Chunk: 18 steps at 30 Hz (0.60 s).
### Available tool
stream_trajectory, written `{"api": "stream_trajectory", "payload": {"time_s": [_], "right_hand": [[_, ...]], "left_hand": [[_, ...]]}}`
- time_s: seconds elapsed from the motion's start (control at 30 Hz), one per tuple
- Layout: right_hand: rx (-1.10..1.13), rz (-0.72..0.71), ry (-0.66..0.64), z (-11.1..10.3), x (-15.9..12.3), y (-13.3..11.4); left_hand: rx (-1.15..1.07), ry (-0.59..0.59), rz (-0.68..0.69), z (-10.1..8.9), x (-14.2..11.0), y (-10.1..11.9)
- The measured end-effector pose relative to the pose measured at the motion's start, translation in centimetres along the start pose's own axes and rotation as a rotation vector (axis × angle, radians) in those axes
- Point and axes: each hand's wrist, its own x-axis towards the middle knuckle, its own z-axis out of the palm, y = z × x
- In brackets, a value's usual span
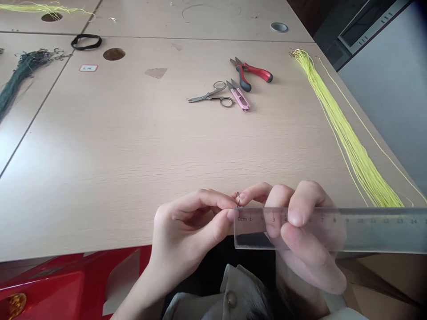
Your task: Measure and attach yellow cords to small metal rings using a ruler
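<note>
My left hand [187,226] pinches a small dark wire loop [238,198] between thumb and forefinger, just above the zero mark of a clear plastic ruler [333,229]. My right hand [302,226] grips the ruler between thumb and fingers, and its forefinger reaches toward the loop. The two hands nearly meet at the loop. Anything thin running from the loop is too small to tell. The fingers hide part of the ruler's scale.
A bundle of yellow-green cords [350,133] lies along the right of the wooden table [100,133]. Scissors [213,95], pink thread snips [239,95] and red-handled pliers [251,73] lie ahead. A dark cord bundle [23,75] and black elastic band [86,42] lie far left. Red packaging [66,280] sits below the table edge.
</note>
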Motion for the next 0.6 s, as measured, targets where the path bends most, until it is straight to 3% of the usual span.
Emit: {"api": "stream_trajectory", "payload": {"time_s": [0.23, 0.37, 0.6], "right_hand": [[0.018, -0.014, -0.002, 0.02, 0.04, -0.25], [0.034, -0.006, 0.000, -0.06, -0.03, -0.22], [0.034, 0.036, -0.006, -0.02, 0.04, -0.29]], "left_hand": [[0.107, -0.040, 0.008, -0.44, -0.03, 0.03], [0.041, 0.040, 0.042, 0.04, -0.14, -0.03], [-0.020, 0.019, 0.036, 0.22, -0.14, -0.09]]}}
